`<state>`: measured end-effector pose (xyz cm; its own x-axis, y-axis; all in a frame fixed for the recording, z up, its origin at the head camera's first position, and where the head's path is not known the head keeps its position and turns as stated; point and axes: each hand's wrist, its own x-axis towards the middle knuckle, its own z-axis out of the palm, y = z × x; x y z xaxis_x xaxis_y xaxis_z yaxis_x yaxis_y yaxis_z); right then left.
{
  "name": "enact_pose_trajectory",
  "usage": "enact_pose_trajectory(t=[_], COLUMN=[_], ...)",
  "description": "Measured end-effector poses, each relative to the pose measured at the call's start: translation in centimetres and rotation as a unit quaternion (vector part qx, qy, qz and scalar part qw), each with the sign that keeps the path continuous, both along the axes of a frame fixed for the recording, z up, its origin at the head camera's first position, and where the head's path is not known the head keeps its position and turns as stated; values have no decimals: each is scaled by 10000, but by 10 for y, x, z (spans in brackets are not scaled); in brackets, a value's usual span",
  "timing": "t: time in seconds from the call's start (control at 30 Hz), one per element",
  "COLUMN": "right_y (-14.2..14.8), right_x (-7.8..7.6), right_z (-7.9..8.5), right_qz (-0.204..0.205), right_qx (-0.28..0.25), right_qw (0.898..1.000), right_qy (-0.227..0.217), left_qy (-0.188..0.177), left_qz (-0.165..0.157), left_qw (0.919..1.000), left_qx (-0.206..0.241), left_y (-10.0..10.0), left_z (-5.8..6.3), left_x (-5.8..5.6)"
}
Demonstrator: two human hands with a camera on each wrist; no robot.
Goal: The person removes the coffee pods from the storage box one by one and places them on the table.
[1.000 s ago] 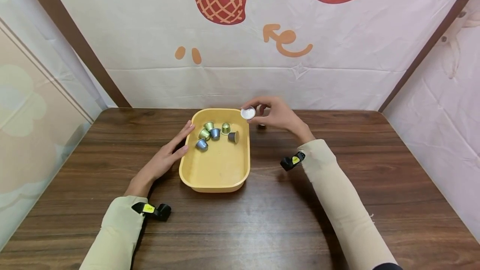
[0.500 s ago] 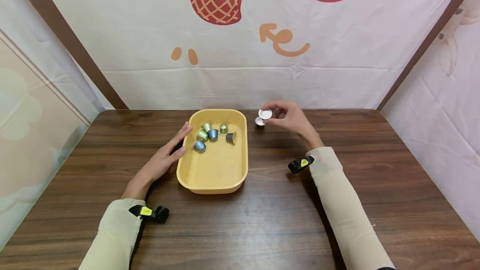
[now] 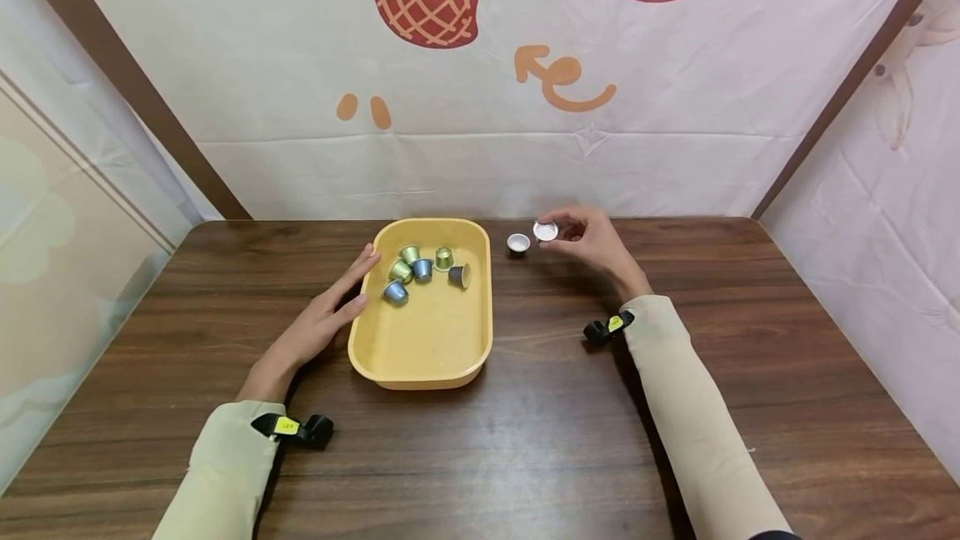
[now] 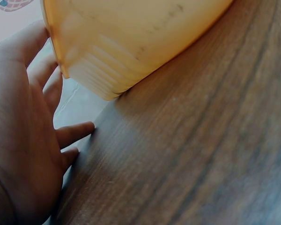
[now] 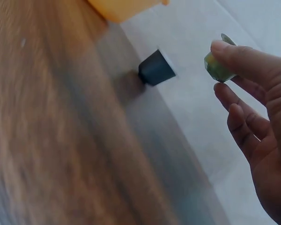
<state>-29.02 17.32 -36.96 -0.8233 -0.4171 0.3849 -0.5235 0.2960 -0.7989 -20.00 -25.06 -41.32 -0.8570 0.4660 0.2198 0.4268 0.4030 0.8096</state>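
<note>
My right hand (image 3: 592,244) pinches a coffee capsule (image 3: 545,231) between thumb and fingers, its silver lid facing up. In the right wrist view that capsule (image 5: 218,65) shows a green body. Just left of it, a dark coffee capsule (image 3: 518,244) stands lid up on the table. My left hand (image 3: 324,322) has its fingers spread along the left rim of a yellow tray (image 3: 420,348). Inside the tray, toward its far end, lie three green capsules (image 3: 444,257), two blue capsules (image 3: 395,293) and one dark capsule (image 3: 461,276).
The brown wooden table (image 3: 540,440) ends at a white printed cloth backdrop (image 3: 450,165), close behind the tray and right hand. More printed cloth hangs at both sides. Each sleeve cuff carries a black camera mount (image 3: 609,328).
My right hand has carried its capsule rightward from the tray's far right corner, past the dark capsule, which now shows fully. The left hand stays on the tray rim.
</note>
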Motion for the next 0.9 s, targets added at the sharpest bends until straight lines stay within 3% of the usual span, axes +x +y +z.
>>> enact_pose_trajectory(t=[0.27, 0.5, 0.77, 0.9], right_y=[5, 13, 12, 13], right_x=[-8, -28, -30, -30], right_z=[-19, -54, -60, -60], right_qz=[-177, -351, -375, -504], right_qx=[169, 370, 359, 556], right_qw=[9995, 9974, 9981, 9967], right_qy=[-218, -510, -333, -311], left_qy=[4, -49, -92, -109], left_qz=[-13, -6, -48, -52], left_qw=[10000, 10000, 9999, 9999], left_qx=[36, 9, 75, 118], left_y=[-1, -2, 11, 11], left_z=[-1, 1, 28, 25], left_x=[1, 4, 19, 16])
